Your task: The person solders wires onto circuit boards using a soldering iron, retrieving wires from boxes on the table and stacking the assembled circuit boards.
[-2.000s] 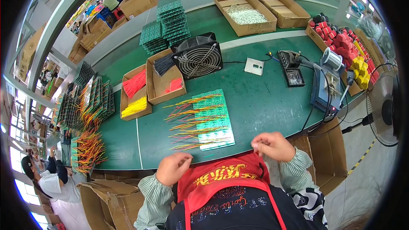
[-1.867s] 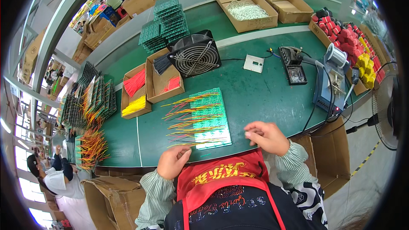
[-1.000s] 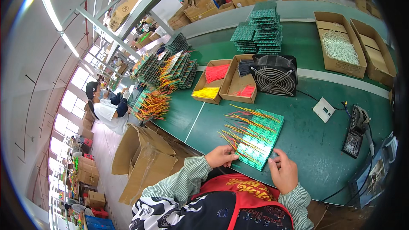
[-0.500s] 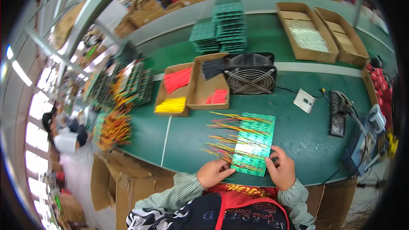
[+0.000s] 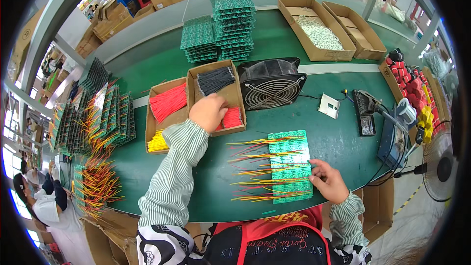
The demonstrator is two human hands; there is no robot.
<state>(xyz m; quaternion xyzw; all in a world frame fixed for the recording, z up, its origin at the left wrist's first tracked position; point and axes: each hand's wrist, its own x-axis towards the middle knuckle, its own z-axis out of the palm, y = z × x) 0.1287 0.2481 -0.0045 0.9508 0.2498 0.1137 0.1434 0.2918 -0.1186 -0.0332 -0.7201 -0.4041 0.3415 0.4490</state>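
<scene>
A green circuit board panel (image 5: pixel 289 164) lies on the green table in front of me, with red and yellow wires (image 5: pixel 250 172) sticking out of its left side. My right hand (image 5: pixel 327 180) rests on the panel's right edge, fingers on the board. My left hand (image 5: pixel 208 112) reaches forward into a cardboard box (image 5: pixel 216 98) holding black wires (image 5: pixel 215 80) and short red wires (image 5: pixel 233 117); its fingers curl down over the red wires, and what they grip is hidden.
Another box with red and yellow wires (image 5: pixel 166 110) sits left of it. A black fan (image 5: pixel 270 84), stacked green boards (image 5: pixel 230 22), a soldering station (image 5: pixel 392 132), wired boards (image 5: pixel 93 118) at left and boxes (image 5: pixel 316 29) at back surround the spot. Another person (image 5: pixel 44 206) sits lower left.
My head view swung left and back. My left hand left the panel's near edge and reached forward into the wire box. My right hand stayed by the panel's right side.
</scene>
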